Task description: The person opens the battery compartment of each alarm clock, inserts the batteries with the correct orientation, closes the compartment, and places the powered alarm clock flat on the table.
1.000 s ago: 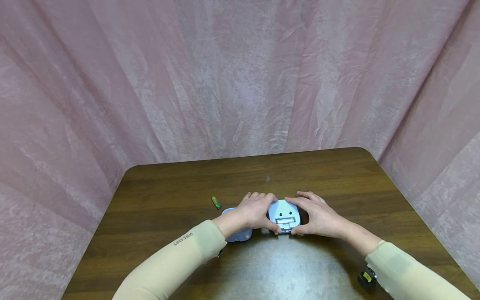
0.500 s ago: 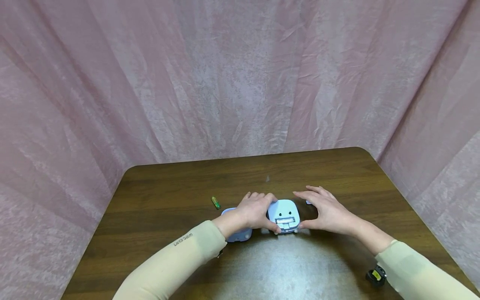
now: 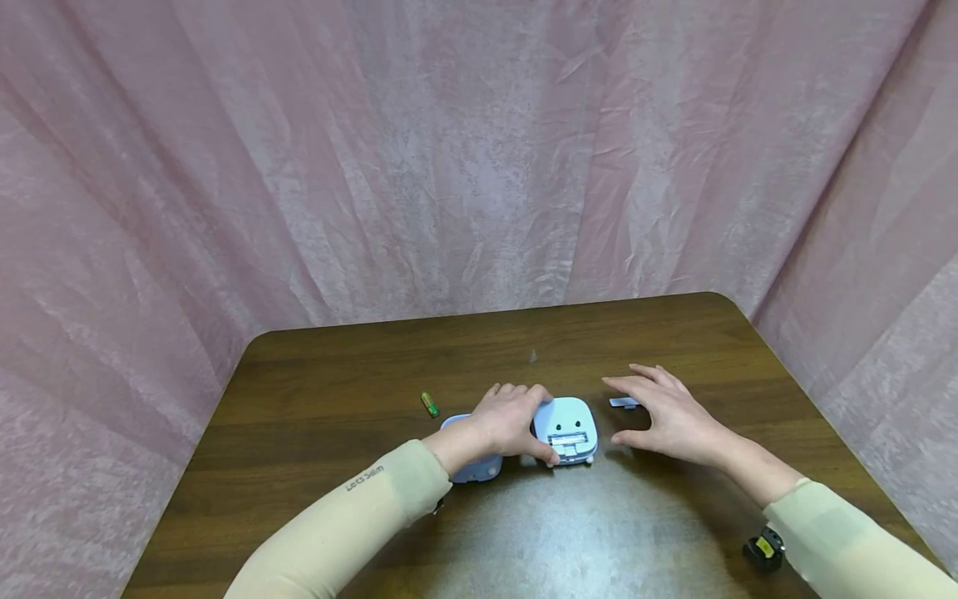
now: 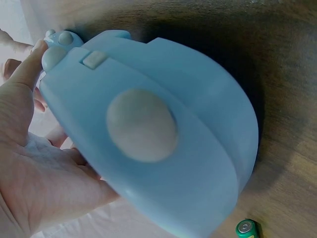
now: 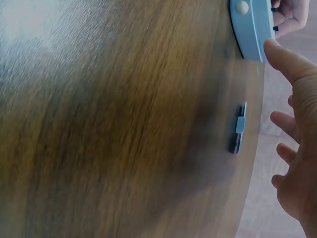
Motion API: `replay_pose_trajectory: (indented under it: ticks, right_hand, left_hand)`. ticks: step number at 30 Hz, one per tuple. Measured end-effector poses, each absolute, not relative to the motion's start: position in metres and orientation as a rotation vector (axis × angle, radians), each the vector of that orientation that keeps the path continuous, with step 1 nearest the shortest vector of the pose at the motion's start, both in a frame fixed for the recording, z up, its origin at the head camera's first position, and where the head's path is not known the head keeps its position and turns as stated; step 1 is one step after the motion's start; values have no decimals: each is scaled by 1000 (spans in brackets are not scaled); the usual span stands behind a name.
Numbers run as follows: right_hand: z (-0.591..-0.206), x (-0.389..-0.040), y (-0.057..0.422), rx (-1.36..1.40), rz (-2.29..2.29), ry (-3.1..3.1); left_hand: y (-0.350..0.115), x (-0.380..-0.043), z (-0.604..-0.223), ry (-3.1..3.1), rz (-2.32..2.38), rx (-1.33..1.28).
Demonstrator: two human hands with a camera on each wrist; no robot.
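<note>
My left hand [image 3: 512, 422] grips the left side of a light-blue rounded-square device [image 3: 566, 412], thumb at its near corner and fingers at its far one. Two dark dots and an uncovered battery compartment [image 3: 567, 443] show on its upturned face. To the right, my right hand [image 3: 674, 423] is spread, thumb and fingers apart, holding nothing. Just beyond its thumb lies a small light-blue battery cover [image 3: 624, 403], seen edge-on in the right wrist view. A second light-blue casing [image 3: 479, 471] is partly hidden under my left forearm; it looms large in the left wrist view, with a round white foot [image 4: 142, 125].
A green battery [image 3: 430, 405] lies on the brown wooden table [image 3: 337, 374], left of the second casing. Pink curtains [image 3: 479, 166] hang behind the table and at both sides. Black wrist cameras [image 3: 763, 549] sit at the sleeve cuffs.
My right hand has let go of the device's right side and moved off to the right, uncovering the battery cover. My left hand has kept its grip.
</note>
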State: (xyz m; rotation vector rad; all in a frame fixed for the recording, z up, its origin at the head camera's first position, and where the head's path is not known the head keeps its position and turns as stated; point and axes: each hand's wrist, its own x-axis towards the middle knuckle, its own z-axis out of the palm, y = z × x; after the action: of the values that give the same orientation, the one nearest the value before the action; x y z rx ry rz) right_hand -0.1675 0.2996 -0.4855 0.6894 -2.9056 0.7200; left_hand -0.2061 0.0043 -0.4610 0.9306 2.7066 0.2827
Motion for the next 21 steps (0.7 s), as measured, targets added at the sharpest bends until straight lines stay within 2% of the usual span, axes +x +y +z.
replay_pose_trajectory:
  ticks: [21]
  right_hand:
    - [-494, -173, 312, 735, 314, -2672]
  left_hand:
    - [5, -207, -461, 2699, 286, 935]
